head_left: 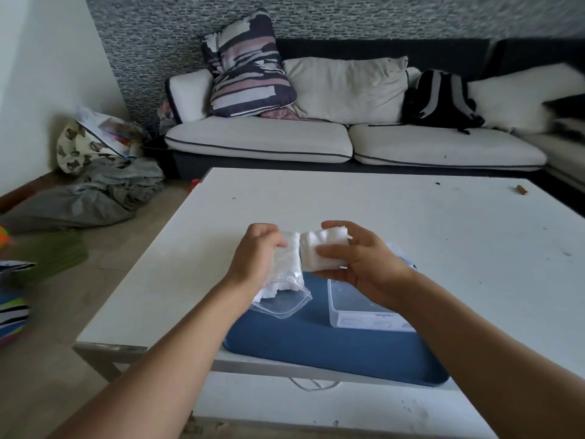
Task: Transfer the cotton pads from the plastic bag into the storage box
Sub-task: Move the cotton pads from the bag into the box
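Note:
My left hand (256, 251) grips a clear plastic zip bag (283, 293) that hangs down from it, with white cotton pads still showing inside. My right hand (357, 264) holds a stack of white cotton pads (323, 250), thumb on top and fingers underneath, right beside the bag. Both hands hover above the table. Below my right hand stands a clear plastic storage box (357, 308), open at the top, partly hidden by my right forearm.
The box stands on a blue mat (316, 343) at the near edge of a white table (380, 210). A small brown object (521, 190) lies at the table's far right. A sofa with cushions and a backpack stands behind; clothes and bags lie on the floor at left.

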### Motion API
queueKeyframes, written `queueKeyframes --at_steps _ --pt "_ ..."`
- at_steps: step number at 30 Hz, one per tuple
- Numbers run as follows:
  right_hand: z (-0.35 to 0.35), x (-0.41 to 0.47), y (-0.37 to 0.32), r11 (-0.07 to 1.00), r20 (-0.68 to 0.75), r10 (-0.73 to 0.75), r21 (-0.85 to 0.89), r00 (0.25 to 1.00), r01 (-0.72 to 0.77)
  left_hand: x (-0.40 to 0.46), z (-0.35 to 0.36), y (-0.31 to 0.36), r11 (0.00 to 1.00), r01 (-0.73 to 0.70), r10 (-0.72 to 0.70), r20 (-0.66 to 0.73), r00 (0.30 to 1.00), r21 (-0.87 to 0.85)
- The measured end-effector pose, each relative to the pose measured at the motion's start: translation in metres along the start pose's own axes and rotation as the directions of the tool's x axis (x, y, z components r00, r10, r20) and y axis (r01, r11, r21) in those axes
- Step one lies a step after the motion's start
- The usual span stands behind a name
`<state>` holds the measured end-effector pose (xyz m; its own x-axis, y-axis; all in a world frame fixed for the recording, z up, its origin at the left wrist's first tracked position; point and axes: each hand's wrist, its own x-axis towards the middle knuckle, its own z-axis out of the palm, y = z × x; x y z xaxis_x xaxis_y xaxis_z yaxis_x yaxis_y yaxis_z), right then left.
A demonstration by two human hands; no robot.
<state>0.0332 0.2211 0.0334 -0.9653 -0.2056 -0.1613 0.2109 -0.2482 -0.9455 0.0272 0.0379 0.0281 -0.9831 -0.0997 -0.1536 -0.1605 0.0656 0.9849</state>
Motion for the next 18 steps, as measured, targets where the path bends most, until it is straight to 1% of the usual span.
queueKeyframes --at_steps 1,2,3,4,5,7,8,9,11,14,16,18 --pt "0.001 0.001 0.002 1.0 0.005 0.001 0.005 1.0 -0.001 -0.008 0.011 0.006 0.973 0.059 -0.05 0.049 0.998 -0.222" --pt "0.002 0.0 0.003 1.0 0.018 0.008 0.004 1.0 -0.009 -0.016 0.023 0.009 0.931 0.114 -0.078 0.118 0.99 -0.346" --pt "0.004 0.0 0.005 1.0 0.039 0.011 -0.018 0.999 -0.01 -0.023 0.035 0.009 0.917 0.147 -0.088 0.173 0.981 -0.371" --pt "0.008 -0.002 0.005 0.999 0.062 0.016 -0.041 0.998 -0.013 -0.026 0.046 0.007 0.918 0.158 -0.094 0.186 0.978 -0.364" --pt "0.012 -0.003 0.006 0.999 0.062 0.015 -0.053 0.998 -0.012 -0.026 0.055 0.004 0.92 0.151 -0.102 0.151 0.983 -0.361" --pt "0.02 -0.006 0.002 0.999 -0.014 0.023 -0.026 1.0 -0.024 -0.022 0.064 0.001 0.918 0.129 -0.129 0.028 0.991 -0.374" --pt "0.023 -0.006 0.0 1.0 -0.056 0.031 0.002 0.998 -0.031 -0.021 0.065 0.0 0.912 0.119 -0.135 -0.012 0.991 -0.393" --pt "0.022 -0.006 -0.001 1.0 -0.086 0.021 -0.01 0.996 -0.022 -0.019 0.068 0.0 0.909 0.107 -0.129 -0.027 0.991 -0.402" --pt "0.019 -0.002 0.002 0.99 -0.118 -0.035 -0.139 0.992 0.018 -0.016 0.074 -0.004 0.934 0.057 -0.075 -0.039 0.996 -0.353" --pt "0.018 0.001 0.003 0.944 -0.18 -0.158 -0.317 0.971 0.095 -0.014 0.083 -0.007 0.97 -0.017 0.014 -0.012 1.0 -0.243" --pt "0.017 0.003 0.004 0.907 -0.218 -0.229 -0.401 0.949 0.127 -0.012 0.086 -0.007 0.978 -0.033 0.034 0.001 0.999 -0.208" --pt "0.015 0.007 0.006 0.87 -0.252 -0.259 -0.48 0.933 0.112 -0.013 0.09 -0.008 0.981 -0.031 0.033 0.01 0.999 -0.192"
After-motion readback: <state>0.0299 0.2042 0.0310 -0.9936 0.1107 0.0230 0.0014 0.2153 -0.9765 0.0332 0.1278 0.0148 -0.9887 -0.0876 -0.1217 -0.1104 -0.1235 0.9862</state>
